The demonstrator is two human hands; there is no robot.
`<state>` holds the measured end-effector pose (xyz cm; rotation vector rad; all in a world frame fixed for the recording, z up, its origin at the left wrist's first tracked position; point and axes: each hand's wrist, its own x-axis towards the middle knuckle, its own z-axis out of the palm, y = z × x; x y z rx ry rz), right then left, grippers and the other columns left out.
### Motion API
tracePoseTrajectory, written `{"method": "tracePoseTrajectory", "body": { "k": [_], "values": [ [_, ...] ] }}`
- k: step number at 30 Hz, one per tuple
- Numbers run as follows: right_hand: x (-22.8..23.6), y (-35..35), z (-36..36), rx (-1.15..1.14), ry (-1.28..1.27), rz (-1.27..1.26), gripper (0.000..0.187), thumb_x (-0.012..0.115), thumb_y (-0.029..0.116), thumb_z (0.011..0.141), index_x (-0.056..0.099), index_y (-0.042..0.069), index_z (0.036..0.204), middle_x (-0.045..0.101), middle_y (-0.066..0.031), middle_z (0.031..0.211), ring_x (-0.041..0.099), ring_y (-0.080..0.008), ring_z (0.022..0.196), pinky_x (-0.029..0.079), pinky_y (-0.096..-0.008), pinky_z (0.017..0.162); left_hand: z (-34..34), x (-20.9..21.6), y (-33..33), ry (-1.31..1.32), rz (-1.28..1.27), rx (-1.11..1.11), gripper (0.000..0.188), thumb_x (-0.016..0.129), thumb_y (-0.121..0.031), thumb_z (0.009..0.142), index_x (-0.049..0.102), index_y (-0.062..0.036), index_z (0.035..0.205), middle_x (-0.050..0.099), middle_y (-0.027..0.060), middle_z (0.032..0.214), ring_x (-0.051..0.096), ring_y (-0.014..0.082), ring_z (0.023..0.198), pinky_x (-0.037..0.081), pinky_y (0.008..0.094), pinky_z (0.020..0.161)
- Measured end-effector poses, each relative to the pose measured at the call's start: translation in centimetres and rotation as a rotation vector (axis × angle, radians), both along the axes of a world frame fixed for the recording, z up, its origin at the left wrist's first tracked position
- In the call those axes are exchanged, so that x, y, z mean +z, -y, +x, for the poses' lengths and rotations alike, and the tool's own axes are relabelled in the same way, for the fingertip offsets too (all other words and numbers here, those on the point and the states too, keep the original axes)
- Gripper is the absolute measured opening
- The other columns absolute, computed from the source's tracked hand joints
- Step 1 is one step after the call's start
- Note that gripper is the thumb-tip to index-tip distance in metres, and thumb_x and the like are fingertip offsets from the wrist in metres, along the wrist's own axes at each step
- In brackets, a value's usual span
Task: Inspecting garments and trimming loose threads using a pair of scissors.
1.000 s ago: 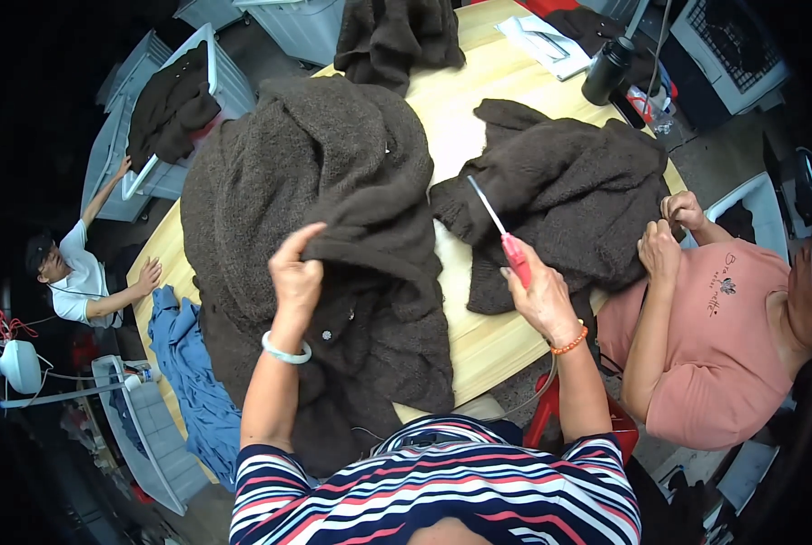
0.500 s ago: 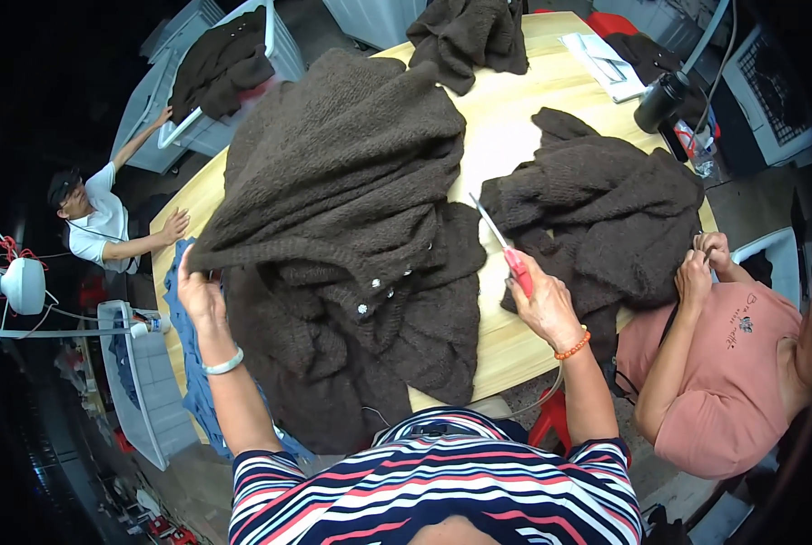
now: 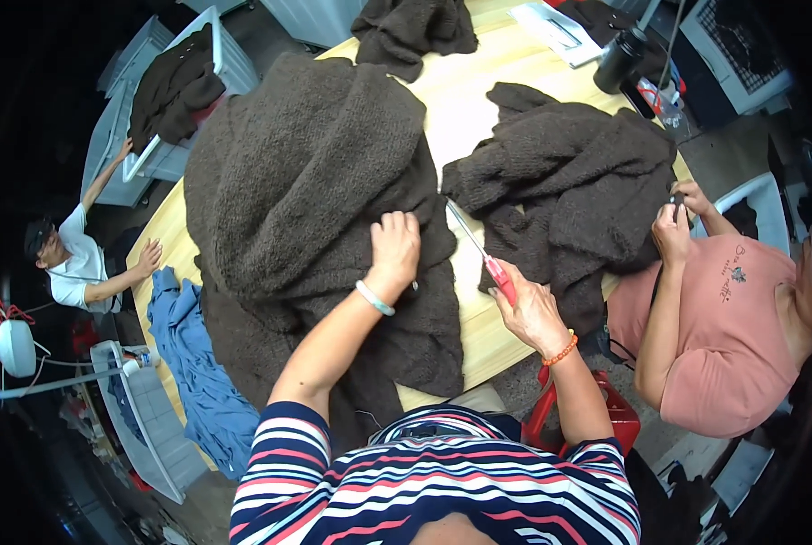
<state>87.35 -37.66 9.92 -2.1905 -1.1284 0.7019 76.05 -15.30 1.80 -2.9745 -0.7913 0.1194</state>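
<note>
A large dark brown knit garment (image 3: pixel 306 173) lies heaped before me on the pale wooden table. My left hand (image 3: pixel 395 247), with a pale bangle at the wrist, is closed on its right side, fingers curled into the knit. In my right hand (image 3: pixel 535 316) is a red-handled tool (image 3: pixel 500 280) with a long, thin metal shaft; its exact kind is unclear. The tip points up and left, towards the gap between the heap and a second brown knit garment (image 3: pixel 569 182) on the right. More brown fabric hangs over the near edge.
Blue cloth (image 3: pixel 197 363) drapes over the table's left edge. Another brown garment (image 3: pixel 415 32), papers (image 3: pixel 556 34) and a black bottle (image 3: pixel 619 62) are at the far side. A person in pink (image 3: pixel 728 336) handles fabric at right; another in white (image 3: pixel 81 263) stands left by bins (image 3: pixel 152 422).
My left hand has gone from the garment's raised left edge to its right side. The garment's lifted fold has come down, covering the shiny buttons. My right hand still holds the tool.
</note>
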Motion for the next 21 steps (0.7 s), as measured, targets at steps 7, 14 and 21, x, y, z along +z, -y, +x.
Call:
{"method": "tracePoseTrajectory", "body": {
  "k": [7, 14, 21],
  "values": [
    [-0.7, 2.3, 0.3, 0.026, -0.060, 0.025, 0.043, 0.061, 0.022, 0.091, 0.048, 0.012, 0.131, 0.066, -0.0248, 0.089, 0.064, -0.0433, 0.081, 0.052, -0.0505, 0.072, -2.3, 2.3, -6.9, 0.751, -1.570, 0.457, 0.026, 0.062, -0.001, 0.088, 0.060, 0.0015, 0.114, 0.068, 0.0098, 0.107, 0.065, 0.0162, 0.093, 0.052, 0.0291, 0.085],
    [1.5, 0.1, -1.5, 0.329, -0.123, -0.020, 0.040, 0.061, 0.025, 0.089, 0.053, 0.012, 0.126, 0.066, -0.0205, 0.076, 0.066, -0.0391, 0.074, 0.053, -0.0487, 0.070, -5.4, 0.6, -9.0, 0.783, -1.680, 0.513, 0.041, 0.057, 0.002, 0.088, 0.049, -0.0018, 0.128, 0.063, 0.0083, 0.114, 0.063, 0.0177, 0.099, 0.052, 0.0316, 0.086],
    [1.1, -1.2, -1.6, 0.418, -0.077, -0.094, 0.037, 0.061, 0.025, 0.089, 0.055, 0.012, 0.123, 0.067, -0.0201, 0.081, 0.066, -0.0390, 0.075, 0.053, -0.0485, 0.070, -6.3, -0.7, -8.3, 0.963, -1.630, 0.708, 0.053, 0.056, -0.005, 0.089, 0.042, -0.0051, 0.140, 0.063, 0.0069, 0.111, 0.061, 0.0150, 0.094, 0.051, 0.0294, 0.083]
  ]
}}
